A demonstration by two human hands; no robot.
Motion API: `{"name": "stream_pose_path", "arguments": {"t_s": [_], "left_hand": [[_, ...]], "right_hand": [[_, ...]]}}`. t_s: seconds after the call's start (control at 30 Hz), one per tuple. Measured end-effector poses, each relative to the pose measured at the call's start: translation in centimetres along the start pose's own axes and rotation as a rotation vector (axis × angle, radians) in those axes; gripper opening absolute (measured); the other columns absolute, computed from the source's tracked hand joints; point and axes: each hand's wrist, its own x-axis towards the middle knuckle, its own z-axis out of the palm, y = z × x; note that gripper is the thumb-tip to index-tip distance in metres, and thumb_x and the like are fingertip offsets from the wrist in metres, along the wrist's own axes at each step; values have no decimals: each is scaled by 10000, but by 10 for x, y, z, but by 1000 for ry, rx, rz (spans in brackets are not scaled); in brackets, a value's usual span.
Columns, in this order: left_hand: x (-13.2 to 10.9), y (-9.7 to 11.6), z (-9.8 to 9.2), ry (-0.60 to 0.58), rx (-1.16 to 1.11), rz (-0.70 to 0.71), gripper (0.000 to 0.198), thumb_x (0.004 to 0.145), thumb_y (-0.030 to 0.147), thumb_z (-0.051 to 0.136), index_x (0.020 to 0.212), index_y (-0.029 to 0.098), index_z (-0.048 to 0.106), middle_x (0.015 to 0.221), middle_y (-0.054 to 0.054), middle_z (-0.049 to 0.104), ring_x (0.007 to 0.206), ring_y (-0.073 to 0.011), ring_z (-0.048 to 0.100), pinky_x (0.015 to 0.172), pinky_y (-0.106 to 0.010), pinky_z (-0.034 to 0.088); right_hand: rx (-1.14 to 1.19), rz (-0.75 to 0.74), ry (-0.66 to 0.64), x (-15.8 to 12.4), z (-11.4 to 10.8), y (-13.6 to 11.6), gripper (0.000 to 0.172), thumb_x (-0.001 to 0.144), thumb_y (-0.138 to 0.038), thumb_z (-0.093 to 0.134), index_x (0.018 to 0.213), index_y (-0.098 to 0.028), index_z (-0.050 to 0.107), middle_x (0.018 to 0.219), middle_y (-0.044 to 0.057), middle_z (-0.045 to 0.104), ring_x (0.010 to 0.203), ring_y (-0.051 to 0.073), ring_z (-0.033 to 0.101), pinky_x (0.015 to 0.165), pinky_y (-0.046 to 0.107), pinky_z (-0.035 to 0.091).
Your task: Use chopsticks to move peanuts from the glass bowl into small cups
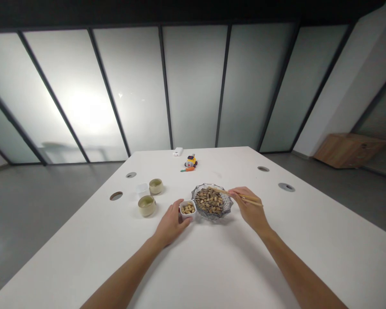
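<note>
My left hand [171, 223] is closed around the side of a small white square dish [188, 216], which holds several pale nuts [188, 209] that look like cashews. Just right of it stands a scalloped clear glass bowl [227, 204] full of dark striped seeds [209, 201], perhaps sunflower seeds. In my right hand [248, 207] is a pair of wooden chopsticks [250, 200]. Their tips reach over the far part of the seeds; whether anything is pinched between them I cannot tell.
Two greenish cups [147, 206] and a clear plastic container [142, 189] stand to the left on the white table [193, 274]. Farther back are an orange toy carrot [189, 169], a yellow toy vehicle [191, 161] and a white box-like object [178, 151]. Round holes [286, 187] pierce the tabletop.
</note>
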Motion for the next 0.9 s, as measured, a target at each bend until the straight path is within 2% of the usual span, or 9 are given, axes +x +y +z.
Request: {"name": "stream_pose_path", "arguments": {"t_s": [0.13,0.27,0.33,0.47,0.53,0.6,0.7,0.8,0.9], "left_hand": [[0,1,0,10,-2,2,659,867,399,713,1449,176,499,1374,-154,645,1241,-308,629,1090,-463,487],[0,0,0,-2,2,-8,669,870,397,710,1461,173,490,1374,-155,645,1249,-307,627,1091,-461,488],[0,0,0,4,0,4,662,871,396,712,1458,182,494,1380,-151,644,1258,-305,623,1099,-461,483],[0,-1,1,21,-3,21,663,865,395,720,1455,186,500,1393,-150,640,1267,-307,619,1118,-467,471],[0,0,0,18,-4,14,666,863,394,718,1456,184,498,1392,-151,639,1264,-308,619,1121,-470,470],[-1,1,0,8,-5,5,668,865,394,713,1458,181,491,1401,-153,632,1274,-309,612,1128,-472,466],[-1,3,-1,-2,-4,-5,668,871,399,704,1461,181,482,1417,-153,621,1295,-310,599,1136,-469,461],[-1,4,-2,-4,-1,-2,660,873,388,704,1458,181,480,1417,-151,620,1294,-309,598,1139,-475,458],[-2,6,-3,1,6,21,643,865,370,716,1438,183,493,1405,-150,623,1294,-312,597,1140,-488,459]], "right_hand": [[0,50,-56,1,1,0,448,936,-646,625,868,-225,761,905,79,755,844,229,716,774,367,587],[49,216,-72,4,-2,-4,585,884,-779,572,786,-222,721,793,76,756,732,243,748,671,362,611],[96,296,-35,7,-6,-6,632,848,-830,564,757,-219,696,717,68,741,646,242,745,611,357,612],[188,346,92,11,-9,-9,631,827,-833,592,709,-216,654,630,48,703,586,225,721,604,351,621],[252,362,58,9,-6,-13,625,816,-830,610,703,-216,650,633,42,695,573,218,708,608,358,630],[276,363,-55,6,1,-17,619,806,-827,623,729,-215,675,693,52,721,598,219,714,634,368,640],[193,286,-177,-1,12,-20,576,839,-788,624,801,-223,732,841,77,771,758,239,751,735,366,636],[105,217,-138,-4,15,-17,530,882,-739,613,836,-229,751,874,81,780,837,249,753,770,363,612],[63,198,-12,-3,10,-14,518,913,-715,587,852,-224,737,858,79,770,818,250,748,750,369,600]]}}
